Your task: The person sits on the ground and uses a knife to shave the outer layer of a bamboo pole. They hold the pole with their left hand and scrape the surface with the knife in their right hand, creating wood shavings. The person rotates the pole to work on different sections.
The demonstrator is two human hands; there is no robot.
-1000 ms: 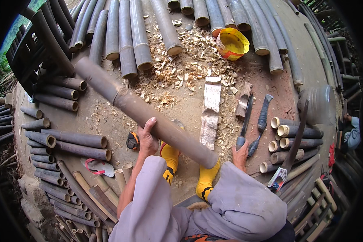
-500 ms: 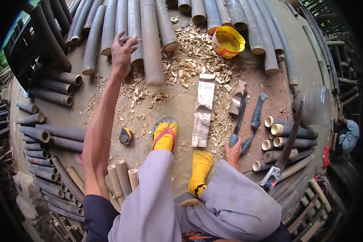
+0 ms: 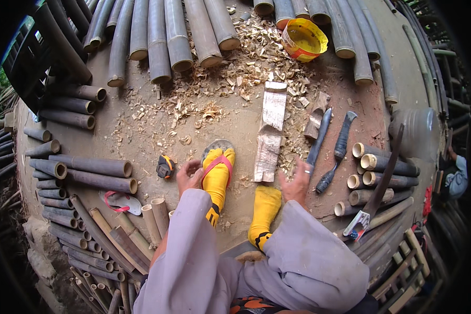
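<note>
My left hand (image 3: 189,176) hangs loosely curled beside my left foot, fingers a little apart and nothing seen in them. On that foot are a yellow sock (image 3: 214,184) and a flip-flop with a pink strap. My right hand (image 3: 295,183) is open, with fingers spread, near the lower end of a long dark knife (image 3: 320,137); it partly hides that end. Just left of this hand lies a notched, pale wooden block (image 3: 270,133). A dark-handled tool (image 3: 342,141) with a narrower lower part rests right of the knife.
Bamboo poles (image 3: 196,31) line the far side; wood shavings (image 3: 209,112) lie before them. A yellow-red bucket (image 3: 304,39), tape measure (image 3: 165,166), loose flip-flop (image 3: 121,202) and handsaw (image 3: 383,178) surround me. Cut bamboo is stacked both sides. Another person (image 3: 456,175) is far right.
My left hand has come back from the far bamboo poles to my left foot. The pole blurred before lies still in the row. My right hand has let go of the knife.
</note>
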